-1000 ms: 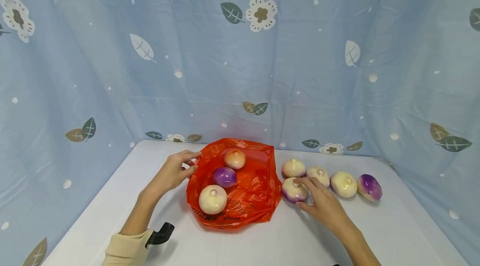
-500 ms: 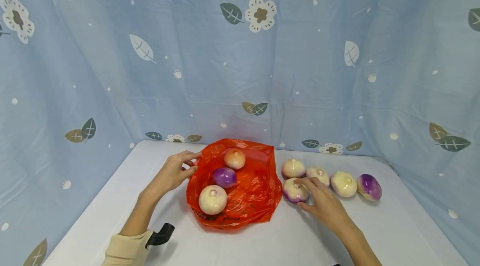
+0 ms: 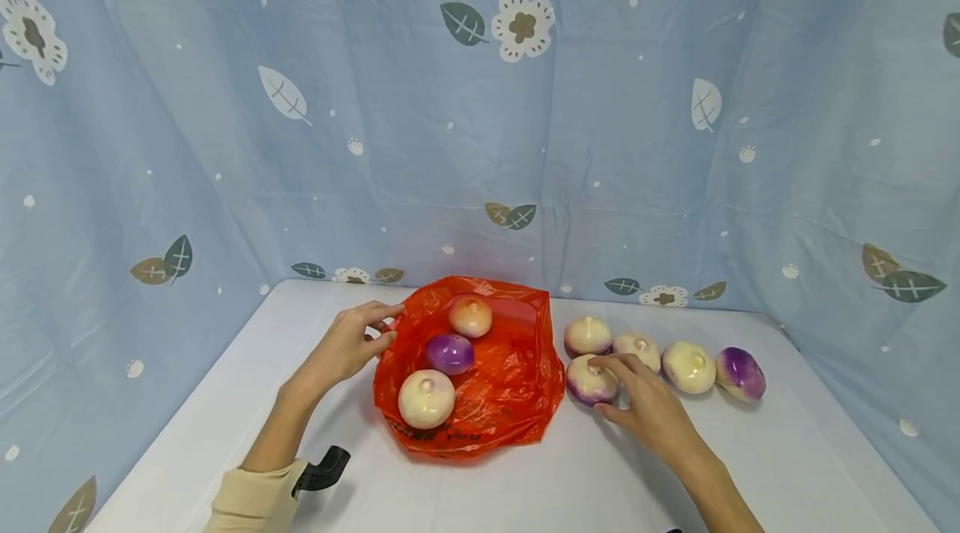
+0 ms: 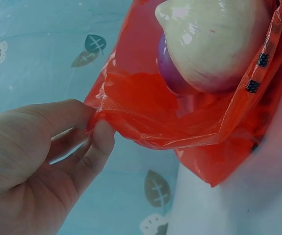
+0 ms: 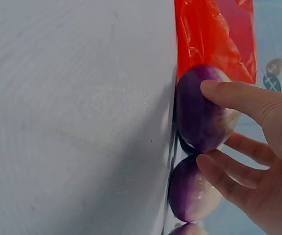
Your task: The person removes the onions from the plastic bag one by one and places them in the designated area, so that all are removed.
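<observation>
My left hand (image 3: 352,343) pinches the rim of a red plastic bag (image 4: 150,127) between thumb and fingers. Spread open, the bag holds a pale onion (image 3: 427,399), a purple onion (image 3: 450,354) and an orange one (image 3: 471,316), all glossy. On the right, my right hand (image 3: 651,408) grips a white-and-purple onion (image 5: 199,110) on the table beside the bag. Its thumb lies on the purple side in the right wrist view, with the fingers reaching round the other side. Part of that onion is covered by the hand in the head view.
Behind my right hand, a row of onions stands on the white table (image 3: 525,491): two pale ones (image 3: 588,336) (image 3: 636,348), a larger pale one (image 3: 688,367) and a purple-and-white one (image 3: 741,374). A blue patterned curtain (image 3: 420,158) hangs behind and at both sides.
</observation>
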Demonstrator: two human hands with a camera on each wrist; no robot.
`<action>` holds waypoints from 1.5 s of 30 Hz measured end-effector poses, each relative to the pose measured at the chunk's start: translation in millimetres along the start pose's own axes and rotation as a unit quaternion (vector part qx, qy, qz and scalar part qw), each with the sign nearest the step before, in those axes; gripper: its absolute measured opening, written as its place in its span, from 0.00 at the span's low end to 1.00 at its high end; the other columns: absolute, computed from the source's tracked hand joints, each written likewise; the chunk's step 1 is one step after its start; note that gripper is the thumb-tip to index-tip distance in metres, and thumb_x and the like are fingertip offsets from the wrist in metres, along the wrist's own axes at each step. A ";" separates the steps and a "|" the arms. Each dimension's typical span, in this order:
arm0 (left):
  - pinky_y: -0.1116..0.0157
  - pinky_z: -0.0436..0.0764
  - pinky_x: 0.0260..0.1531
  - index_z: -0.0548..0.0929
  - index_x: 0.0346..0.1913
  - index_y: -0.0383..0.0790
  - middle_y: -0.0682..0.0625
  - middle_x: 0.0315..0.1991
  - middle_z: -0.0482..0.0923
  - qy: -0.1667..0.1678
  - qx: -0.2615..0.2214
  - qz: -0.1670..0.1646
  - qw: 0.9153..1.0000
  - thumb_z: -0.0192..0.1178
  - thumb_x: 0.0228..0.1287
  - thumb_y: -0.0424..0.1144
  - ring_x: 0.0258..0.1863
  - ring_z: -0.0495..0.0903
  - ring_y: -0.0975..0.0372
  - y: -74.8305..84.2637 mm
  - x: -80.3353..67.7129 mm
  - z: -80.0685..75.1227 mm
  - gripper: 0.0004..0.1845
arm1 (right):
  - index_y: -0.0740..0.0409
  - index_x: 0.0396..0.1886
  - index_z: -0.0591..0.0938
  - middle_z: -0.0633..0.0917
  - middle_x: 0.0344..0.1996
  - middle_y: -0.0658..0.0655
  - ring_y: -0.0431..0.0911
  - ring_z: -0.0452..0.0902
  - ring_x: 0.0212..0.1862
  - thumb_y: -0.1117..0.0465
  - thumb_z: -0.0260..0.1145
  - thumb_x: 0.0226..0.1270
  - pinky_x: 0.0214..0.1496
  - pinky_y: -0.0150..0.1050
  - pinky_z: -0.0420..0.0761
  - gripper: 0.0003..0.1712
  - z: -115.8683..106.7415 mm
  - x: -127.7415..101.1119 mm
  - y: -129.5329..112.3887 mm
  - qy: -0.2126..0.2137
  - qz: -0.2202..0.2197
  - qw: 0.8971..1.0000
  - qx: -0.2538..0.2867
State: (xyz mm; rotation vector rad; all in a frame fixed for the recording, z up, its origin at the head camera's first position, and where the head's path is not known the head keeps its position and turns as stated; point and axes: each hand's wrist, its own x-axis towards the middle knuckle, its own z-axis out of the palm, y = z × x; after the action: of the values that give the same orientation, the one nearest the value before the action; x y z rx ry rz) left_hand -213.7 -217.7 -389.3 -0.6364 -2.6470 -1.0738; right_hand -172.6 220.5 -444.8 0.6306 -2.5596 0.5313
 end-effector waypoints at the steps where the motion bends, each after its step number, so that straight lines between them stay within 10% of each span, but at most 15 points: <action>1: 0.68 0.87 0.33 0.81 0.58 0.31 0.41 0.50 0.84 0.000 0.000 0.000 1.000 0.62 0.60 0.25 0.39 0.84 0.56 0.1 0.0 0.1 0.21 | 0.49 0.53 0.81 0.82 0.47 0.49 0.50 0.81 0.51 0.61 0.84 0.37 0.52 0.50 0.81 0.37 -0.1 -0.1 -0.1 0.001 -0.001 1.000 -0.001; 45: 0.69 0.87 0.33 0.81 0.58 0.32 0.41 0.50 0.84 -0.002 0.000 0.004 1.000 0.62 0.61 0.25 0.39 0.84 0.56 -0.6 -0.2 -0.3 0.21 | 0.47 0.58 0.79 0.84 0.50 0.55 0.56 0.82 0.52 0.54 0.80 0.47 0.48 0.54 0.83 0.35 -4.6 -1.5 2.7 -0.006 0.014 1.000 -0.009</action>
State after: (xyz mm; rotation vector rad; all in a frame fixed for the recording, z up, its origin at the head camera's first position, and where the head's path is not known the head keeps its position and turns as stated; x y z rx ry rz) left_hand -213.8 -218.3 -389.6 -0.6497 -2.6463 -1.0700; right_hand -171.2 225.3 -442.4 0.5936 -2.5845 0.5142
